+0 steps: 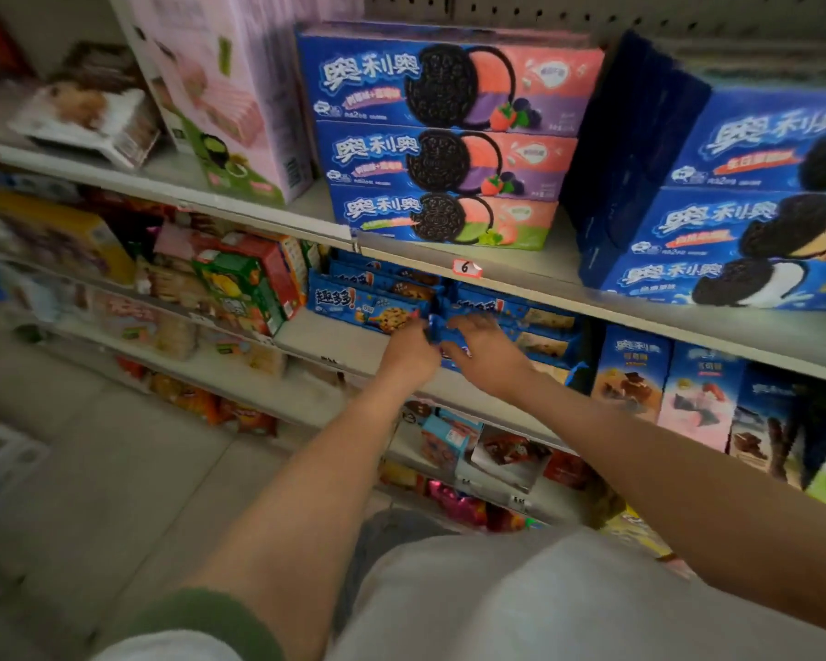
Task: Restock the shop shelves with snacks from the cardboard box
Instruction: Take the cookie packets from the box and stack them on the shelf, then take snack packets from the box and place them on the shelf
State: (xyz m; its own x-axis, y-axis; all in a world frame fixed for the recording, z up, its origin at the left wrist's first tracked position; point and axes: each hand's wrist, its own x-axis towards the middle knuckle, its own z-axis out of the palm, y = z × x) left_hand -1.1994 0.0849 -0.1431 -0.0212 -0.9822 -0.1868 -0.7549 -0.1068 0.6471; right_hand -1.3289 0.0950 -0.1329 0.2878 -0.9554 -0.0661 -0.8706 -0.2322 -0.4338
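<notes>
Both my arms reach into the second shelf [354, 345], where blue chocolate-chip cookie packs [368, 305] lie in stacked rows. My left hand [408, 348] grips the end of a blue cookie pack [437, 326] at the gap between two stacks. My right hand [485, 343] lies with fingers spread on the right stack of blue packs [535, 326], touching the same pack's end. The cardboard box is out of sight.
Stacked blue and pink cookie boxes [449, 136] and blue ones [745, 207] fill the upper shelf [520, 274]. A pink carton [220, 88] stands to their left. Upright blue boxes [633, 369] sit right of my hands, green and red boxes [244, 288] to the left. Lower shelves hold snack bags [463, 503].
</notes>
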